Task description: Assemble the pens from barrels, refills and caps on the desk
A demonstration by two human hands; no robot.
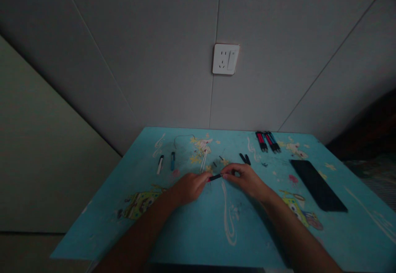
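My left hand (190, 186) and my right hand (244, 179) meet over the middle of a blue cartoon-printed table (198, 227). Both pinch the ends of a short black pen part (215, 177) held between them, just above the tabletop. Thin white refills (203, 162) and small dark pen pieces (221, 158) lie just beyond my fingers. A pair of black caps (245, 158) rests behind my right hand.
A white pen (160, 164) and a blue pen (172, 161) lie at the left. Several red and blue pens (267, 141) sit at the far edge. A black phone (318, 185) lies at the right. A wall socket (225, 59) is above.
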